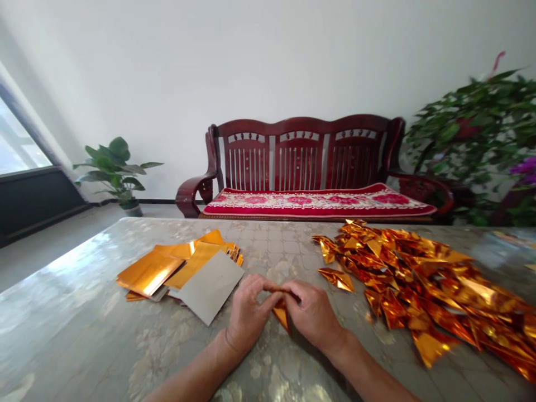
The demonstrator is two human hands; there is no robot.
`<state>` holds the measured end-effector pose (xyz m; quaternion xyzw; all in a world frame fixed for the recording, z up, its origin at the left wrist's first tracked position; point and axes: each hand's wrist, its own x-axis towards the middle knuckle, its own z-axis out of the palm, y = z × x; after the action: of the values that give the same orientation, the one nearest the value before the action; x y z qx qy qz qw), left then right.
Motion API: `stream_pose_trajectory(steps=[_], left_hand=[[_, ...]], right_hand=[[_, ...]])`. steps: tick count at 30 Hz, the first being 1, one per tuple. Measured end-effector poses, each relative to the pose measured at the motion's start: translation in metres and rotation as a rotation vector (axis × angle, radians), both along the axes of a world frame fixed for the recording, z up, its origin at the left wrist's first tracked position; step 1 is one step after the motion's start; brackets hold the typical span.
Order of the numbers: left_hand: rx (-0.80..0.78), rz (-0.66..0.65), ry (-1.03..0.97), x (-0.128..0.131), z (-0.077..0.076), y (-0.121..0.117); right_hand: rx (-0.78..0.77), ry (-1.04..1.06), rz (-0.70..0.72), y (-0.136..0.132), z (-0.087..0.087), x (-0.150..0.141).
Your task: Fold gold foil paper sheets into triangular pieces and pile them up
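1. Grey, glossy, floral-patterned worktop, beneath the left grip and right grip.
2. Dark red, slatted wooden bench, beyond both grips.
3. Heap of folded, shiny orange-gold foil pieces, right of the right grip.
4. Flat gold-and-grey square sheets, left of the left grip.
5. Small folded orange-gold foil piece, between the grips, pinched by both at its upper edge.
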<state>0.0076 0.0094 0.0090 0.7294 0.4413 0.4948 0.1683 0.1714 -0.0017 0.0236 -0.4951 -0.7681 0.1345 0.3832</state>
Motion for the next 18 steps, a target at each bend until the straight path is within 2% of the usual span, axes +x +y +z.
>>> stream_pose_trajectory(steps=[6,12,14,18], left_hand=[[-0.09,0.0,-0.034,0.003,0.002,-0.003],[-0.245,0.061,-0.179,0.006,0.005,-0.001],[-0.343,0.018,-0.282,0.006,0.006,0.001],[-0.605,-0.171,-0.497,0.004,0.001,0.008]], right_hand=[[0.027,-0.11,0.004,0.0,0.002,0.001],[0.005,-0.058,-0.051,-0.001,0.003,-0.004],[-0.006,-0.031,-0.056,-0.001,0.003,-0.005],[-0.005,-0.036,-0.028,0.003,0.001,-0.001]])
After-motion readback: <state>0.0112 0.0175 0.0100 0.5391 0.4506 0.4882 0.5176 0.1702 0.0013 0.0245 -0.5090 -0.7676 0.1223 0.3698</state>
